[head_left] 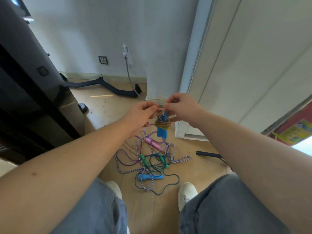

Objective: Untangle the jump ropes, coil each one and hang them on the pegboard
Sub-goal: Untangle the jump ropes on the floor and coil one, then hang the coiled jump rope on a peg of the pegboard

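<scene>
The blue-handled jump rope (pixel 162 131), its tan cord wound in a coil, is hanging upright above the tangled pile of coloured ropes (pixel 152 160) on the floor. The left grip (pixel 141 114) and right grip (pixel 180 107) are both pinching its top, equally near, the bundle dangling straight below them.

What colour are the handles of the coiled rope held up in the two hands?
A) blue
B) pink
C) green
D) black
A: the left hand and right hand pinch the tan coiled rope, and its blue handles stick out below the coil.
</scene>
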The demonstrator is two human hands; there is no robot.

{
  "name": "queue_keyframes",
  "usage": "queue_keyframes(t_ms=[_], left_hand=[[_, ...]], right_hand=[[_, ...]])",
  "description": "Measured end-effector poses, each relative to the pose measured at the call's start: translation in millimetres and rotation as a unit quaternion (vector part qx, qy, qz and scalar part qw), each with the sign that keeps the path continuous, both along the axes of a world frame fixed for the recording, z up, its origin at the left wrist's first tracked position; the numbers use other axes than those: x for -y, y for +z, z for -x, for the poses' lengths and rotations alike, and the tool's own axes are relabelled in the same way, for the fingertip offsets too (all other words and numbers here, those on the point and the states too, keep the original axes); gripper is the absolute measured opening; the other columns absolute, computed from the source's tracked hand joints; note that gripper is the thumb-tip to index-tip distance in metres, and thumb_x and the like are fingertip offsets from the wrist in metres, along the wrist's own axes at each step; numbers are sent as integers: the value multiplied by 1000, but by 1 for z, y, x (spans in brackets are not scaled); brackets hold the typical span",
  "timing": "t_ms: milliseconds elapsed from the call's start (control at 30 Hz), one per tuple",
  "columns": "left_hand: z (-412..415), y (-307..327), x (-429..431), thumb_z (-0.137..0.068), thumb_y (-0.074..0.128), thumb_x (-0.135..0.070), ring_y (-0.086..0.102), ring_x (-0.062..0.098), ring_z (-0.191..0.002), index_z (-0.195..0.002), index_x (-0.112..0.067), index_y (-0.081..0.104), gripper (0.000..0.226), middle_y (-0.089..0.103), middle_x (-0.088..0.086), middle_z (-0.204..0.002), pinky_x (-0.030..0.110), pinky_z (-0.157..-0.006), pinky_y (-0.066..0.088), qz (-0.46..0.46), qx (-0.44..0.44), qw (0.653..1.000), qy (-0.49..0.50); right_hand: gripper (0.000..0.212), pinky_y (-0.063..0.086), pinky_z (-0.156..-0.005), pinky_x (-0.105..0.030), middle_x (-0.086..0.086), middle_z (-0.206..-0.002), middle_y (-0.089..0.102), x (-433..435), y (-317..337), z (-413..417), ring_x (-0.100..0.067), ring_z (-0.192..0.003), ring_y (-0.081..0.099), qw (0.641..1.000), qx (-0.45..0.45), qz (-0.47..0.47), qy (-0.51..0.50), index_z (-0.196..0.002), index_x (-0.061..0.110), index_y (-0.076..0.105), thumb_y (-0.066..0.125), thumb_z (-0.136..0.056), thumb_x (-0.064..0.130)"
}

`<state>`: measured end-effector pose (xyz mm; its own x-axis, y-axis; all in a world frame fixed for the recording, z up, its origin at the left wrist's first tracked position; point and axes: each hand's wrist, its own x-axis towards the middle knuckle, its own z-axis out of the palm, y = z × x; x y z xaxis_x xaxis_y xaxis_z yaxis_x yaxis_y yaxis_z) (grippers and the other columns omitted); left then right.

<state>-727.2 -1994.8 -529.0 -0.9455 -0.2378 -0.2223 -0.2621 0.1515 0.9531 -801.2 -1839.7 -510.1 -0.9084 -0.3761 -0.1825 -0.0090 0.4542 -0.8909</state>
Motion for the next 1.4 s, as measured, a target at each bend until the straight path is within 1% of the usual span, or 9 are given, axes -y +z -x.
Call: queue_keyframes(t_ms=[100, 267, 400, 500, 667, 767, 1000, 1200, 1400], left_hand=[[24, -7, 18, -101, 52, -21, 47, 14, -72, -103, -24, 68, 16, 66, 17, -107, 24, -53, 42, -3, 21, 1000, 0], [93, -30, 53, -103, 47, -21, 49, 11, -74, -116, -17, 62, 20, 66, -1, -103, 24, -55, 43, 3, 24, 999, 47], [152, -64, 78, -104, 44, -22, 53, 15, -81, -111, -18, 61, 18, 64, 4, -105, 28, -62, 49, -1, 48, 996, 75], [182, -83, 96, -105, 43, -25, 58, 15, -84, -102, -25, 58, 15, 63, 2, -103, 32, -73, 54, 21, 66, 993, 96], [195, -69, 119, -103, 46, -26, 63, 16, -89, -115, -18, 61, 21, 67, 1, -104, 37, -81, 55, -37, 107, 981, 160], [192, -26, 127, -101, 50, -22, 64, 14, -87, -107, -20, 65, 15, 69, 0, -101, 34, -80, 54, -70, 126, 973, 181], [194, 124, 131, -98, 57, -27, 65, 12, -97, -104, -29, 65, 10, 69, -5, -102, 28, -74, 54, -24, 135, 974, 180], [202, 284, 122, -99, 55, -29, 64, 8, -89, -100, -33, 66, 12, 69, -10, -96, 23, -67, 49, 18, 121, 979, 161], [203, 419, 116, -97, 56, -33, 64, 6, -91, -101, -35, 68, 12, 69, -11, -96, 32, -80, 55, 69, 99, 979, 162]], right_hand=[[8, 61, -59, -32, -10, -87, 71, 17, -6, 34, -19, -74, 73, 999, -18, -19, -24, -84, 16, 63, 69, -90, 14], [12, 63, -65, -45, -10, -88, 71, 64, -35, 100, -24, -75, 74, 997, -41, -23, -62, -79, 19, 62, 66, -90, 16], [16, 62, -73, -48, -7, -87, 69, 105, -73, 155, -26, -80, 72, 996, -34, -28, -79, -78, 21, 56, 59, -93, 17], [15, 62, -74, -44, -3, -92, 64, 131, -95, 184, -21, -86, 68, 996, -40, -57, -49, -82, 25, 53, 59, -96, 22], [13, 61, -78, -41, 4, -91, 63, 157, -80, 202, -17, -88, 66, 995, -26, -82, 50, -85, 29, 56, 62, -96, 26], [5, 61, -76, -37, 7, -93, 63, 169, -41, 202, -14, -89, 65, 991, -11, -95, 90, -93, 29, 59, 63, -95, 28], [4, 46, -67, -19, 12, -90, 61, 178, 108, 205, -4, -86, 60, 984, -14, -107, 139, -95, 28, 59, 63, -95, 29], [4, 54, -76, -29, 12, -90, 64, 172, 262, 220, -8, -88, 63, 986, -5, -96, 137, -89, 28, 61, 62, -92, 26], [2, 40, -66, -14, 16, -88, 64, 161, 398, 230, 0, -83, 58, 986, -20, -75, 145, -90, 26, 65, 64, -90, 28]])
